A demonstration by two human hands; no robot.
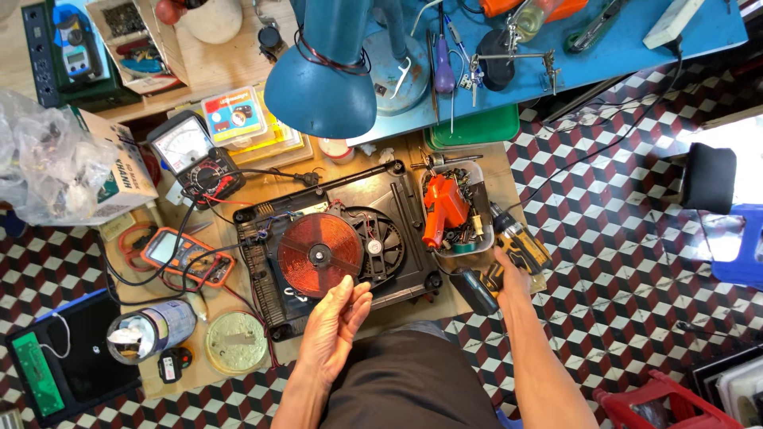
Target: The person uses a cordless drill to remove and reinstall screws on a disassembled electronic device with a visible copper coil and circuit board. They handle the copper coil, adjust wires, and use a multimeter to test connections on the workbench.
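Note:
An opened induction cooker [397,199] lies on the low wooden table, its copper coil [319,254] and black fan [380,242] exposed. My left hand [338,322] hovers at the cooker's near edge, just below the coil, fingers together and slightly curled, holding nothing I can make out. My right hand [509,274] grips the handle of a yellow-and-black cordless drill [517,242] resting at the table's right edge, beside a clear tray [477,171] holding an orange tool [441,208] and several screws.
A blue desk lamp [322,87] hangs over the table's back. An analogue meter [191,155], an orange multimeter [187,254], a tin can [151,330] and a round lid [236,342] sit left. A blue bench [620,36] with tools lies behind; tiled floor surrounds.

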